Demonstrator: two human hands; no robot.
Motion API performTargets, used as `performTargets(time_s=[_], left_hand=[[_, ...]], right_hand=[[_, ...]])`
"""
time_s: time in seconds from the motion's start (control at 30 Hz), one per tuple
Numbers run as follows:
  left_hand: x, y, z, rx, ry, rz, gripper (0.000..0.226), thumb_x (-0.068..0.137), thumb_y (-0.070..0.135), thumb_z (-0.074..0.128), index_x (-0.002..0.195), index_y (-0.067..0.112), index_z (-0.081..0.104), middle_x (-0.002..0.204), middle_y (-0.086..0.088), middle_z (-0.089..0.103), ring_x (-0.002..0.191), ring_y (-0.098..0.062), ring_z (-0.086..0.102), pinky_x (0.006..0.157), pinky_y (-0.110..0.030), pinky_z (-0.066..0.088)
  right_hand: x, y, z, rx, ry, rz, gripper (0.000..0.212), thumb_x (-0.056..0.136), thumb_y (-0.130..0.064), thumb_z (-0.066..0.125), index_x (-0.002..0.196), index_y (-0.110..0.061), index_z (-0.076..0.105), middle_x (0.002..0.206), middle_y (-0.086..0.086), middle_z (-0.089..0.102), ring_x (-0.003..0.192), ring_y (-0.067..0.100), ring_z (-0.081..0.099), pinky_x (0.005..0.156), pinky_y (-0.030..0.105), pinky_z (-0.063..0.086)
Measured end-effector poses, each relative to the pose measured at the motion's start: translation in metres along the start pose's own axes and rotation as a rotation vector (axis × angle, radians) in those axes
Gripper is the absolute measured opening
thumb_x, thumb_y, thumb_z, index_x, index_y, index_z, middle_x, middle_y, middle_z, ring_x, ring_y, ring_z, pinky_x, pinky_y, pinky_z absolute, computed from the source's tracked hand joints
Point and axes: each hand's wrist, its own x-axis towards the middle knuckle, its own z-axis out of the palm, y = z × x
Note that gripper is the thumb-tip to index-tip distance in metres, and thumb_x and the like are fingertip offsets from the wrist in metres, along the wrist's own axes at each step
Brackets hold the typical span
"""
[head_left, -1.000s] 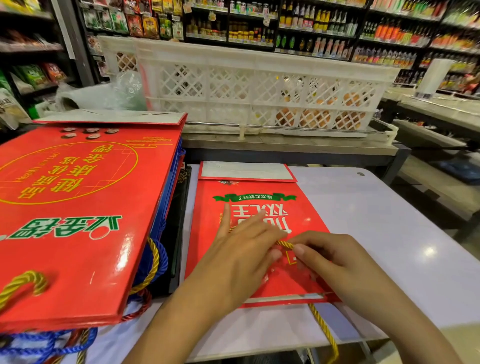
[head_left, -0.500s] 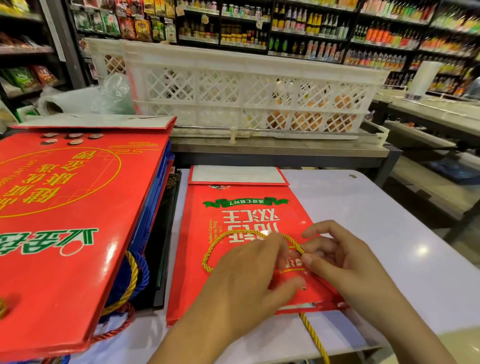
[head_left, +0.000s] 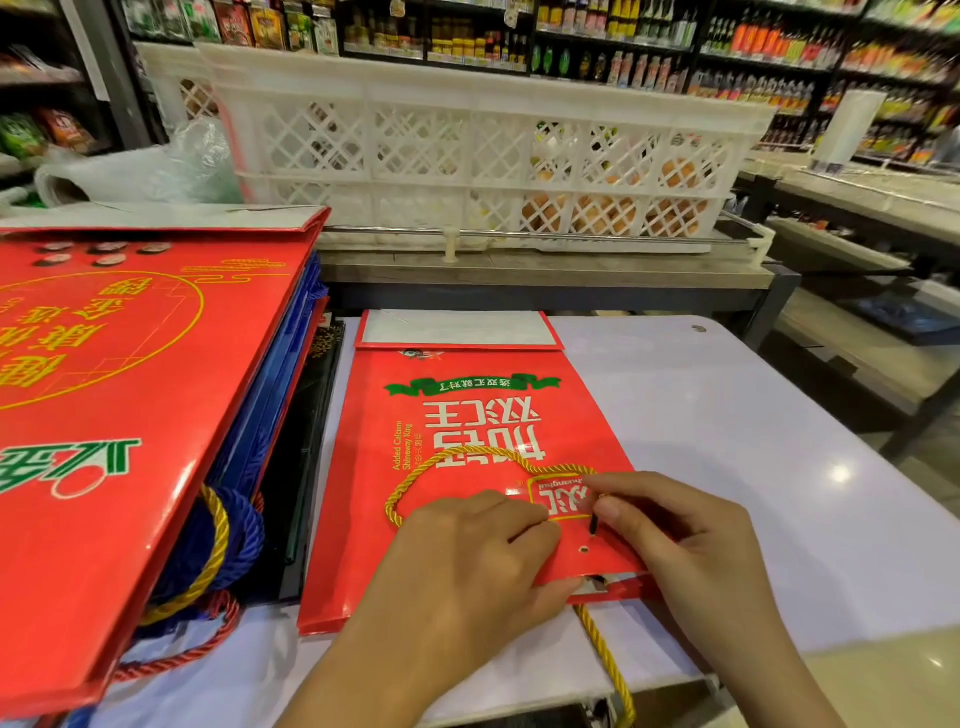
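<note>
Red paper bag (head_left: 467, 415) flat on bench (head_left: 727, 441), long axis running away, mouth nearest; left hand (head_left: 467, 561) pinches mouth edge, right hand (head_left: 691, 540) pinches yellow cord (head_left: 415, 478) tip.

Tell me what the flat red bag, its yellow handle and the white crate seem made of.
Red bag: probably glossy laminated paper, given sheen and crisp folds.
Yellow handle: twisted cord with slight shine, likely synthetic.
White crate: moulded plastic lattice, dull finish.

Stack of flat gift bags (head_left: 130, 415) occupies the left side of the table (head_left: 753, 441). White lattice crate (head_left: 467, 145) stands beyond the far edge, containing round orange items, possibly fruit. Stocked shelves (head_left: 623, 47) line the background.
</note>
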Motion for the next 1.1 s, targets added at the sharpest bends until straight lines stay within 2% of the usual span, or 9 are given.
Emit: performTargets(time_s=[0.2, 0.4, 0.47, 0.6, 0.67, 0.77, 0.9, 1.0, 1.1], left_hand=[[0.0, 0.001, 0.004, 0.081, 0.066, 0.034, 0.035, 0.088, 0.043, 0.054, 0.07, 0.018, 0.071, 0.073, 0.005, 0.069, 0.061, -0.014, 0.065, 0.046, -0.026, 0.048], [-0.001, 0.001, 0.004, 0.075, 0.057, 0.019, 0.037, 0.088, 0.043, 0.052, 0.071, 0.018, 0.072, 0.073, 0.006, 0.07, 0.061, -0.014, 0.066, 0.045, -0.026, 0.049], [-0.001, 0.001, 0.004, 0.076, 0.058, 0.018, 0.036, 0.088, 0.043, 0.052, 0.07, 0.018, 0.072, 0.073, 0.006, 0.07, 0.061, -0.013, 0.065, 0.045, -0.026, 0.048], [-0.001, 0.002, 0.003, 0.069, 0.067, 0.004, 0.036, 0.089, 0.043, 0.052, 0.07, 0.019, 0.071, 0.072, 0.007, 0.069, 0.06, -0.013, 0.065, 0.045, -0.026, 0.048], [-0.001, 0.002, 0.004, 0.065, 0.074, 0.001, 0.039, 0.091, 0.044, 0.049, 0.07, 0.019, 0.072, 0.072, 0.007, 0.069, 0.061, -0.012, 0.065, 0.046, -0.026, 0.049], [-0.001, 0.003, 0.003, 0.064, 0.086, -0.008, 0.04, 0.092, 0.044, 0.049, 0.07, 0.019, 0.072, 0.071, 0.007, 0.069, 0.061, -0.012, 0.065, 0.046, -0.026, 0.049], [-0.001, 0.003, 0.001, 0.075, 0.084, -0.006, 0.042, 0.092, 0.044, 0.046, 0.069, 0.02, 0.072, 0.068, 0.008, 0.068, 0.059, -0.012, 0.064, 0.046, -0.025, 0.048], [-0.002, 0.002, 0.001, 0.064, 0.074, -0.022, 0.042, 0.092, 0.046, 0.046, 0.07, 0.02, 0.071, 0.068, 0.008, 0.067, 0.059, -0.013, 0.063, 0.046, -0.026, 0.048], [-0.002, 0.002, 0.0, 0.059, 0.072, -0.029, 0.043, 0.093, 0.045, 0.045, 0.07, 0.02, 0.07, 0.069, 0.008, 0.067, 0.059, -0.012, 0.063, 0.046, -0.027, 0.048]], right_hand=[[0.0, 0.005, -0.002, -0.043, -0.01, -0.023, 0.01, 0.068, -0.022, 0.071, 0.075, -0.028, 0.071, 0.073, 0.0, 0.071, 0.069, 0.011, 0.067, 0.063, 0.021, 0.055], [0.0, 0.01, -0.004, -0.028, 0.0, -0.021, 0.006, 0.065, -0.024, 0.075, 0.07, -0.024, 0.072, 0.075, 0.001, 0.073, 0.072, 0.017, 0.069, 0.068, 0.036, 0.058], [-0.001, 0.011, -0.004, -0.036, -0.006, -0.043, 0.012, 0.07, -0.036, 0.078, 0.072, -0.026, 0.072, 0.077, 0.0, 0.073, 0.073, 0.017, 0.069, 0.069, 0.038, 0.058], [0.001, 0.016, -0.006, -0.089, -0.04, -0.125, 0.036, 0.065, -0.065, 0.07, 0.079, -0.032, 0.074, 0.082, -0.005, 0.071, 0.079, 0.016, 0.069, 0.069, 0.033, 0.057], [0.002, 0.017, -0.007, -0.109, -0.055, -0.171, 0.035, 0.07, -0.062, 0.068, 0.083, -0.031, 0.075, 0.082, -0.008, 0.069, 0.082, 0.016, 0.067, 0.07, 0.031, 0.056], [0.003, 0.019, -0.008, -0.155, -0.094, -0.247, 0.02, 0.077, -0.043, 0.068, 0.091, -0.032, 0.075, 0.085, -0.011, 0.07, 0.085, 0.015, 0.066, 0.072, 0.026, 0.054], [0.004, 0.023, -0.009, -0.213, -0.15, -0.27, 0.023, 0.081, -0.035, 0.061, 0.101, -0.036, 0.073, 0.088, -0.015, 0.069, 0.087, 0.012, 0.065, 0.074, 0.02, 0.05], [0.003, 0.023, -0.007, -0.202, -0.122, -0.214, 0.021, 0.078, -0.039, 0.06, 0.096, -0.039, 0.071, 0.087, -0.012, 0.069, 0.087, 0.014, 0.066, 0.073, 0.024, 0.052], [0.002, 0.02, -0.008, -0.236, -0.085, -0.251, 0.014, 0.08, -0.038, 0.058, 0.083, -0.031, 0.07, 0.083, -0.012, 0.067, 0.084, 0.014, 0.065, 0.07, 0.027, 0.052]])
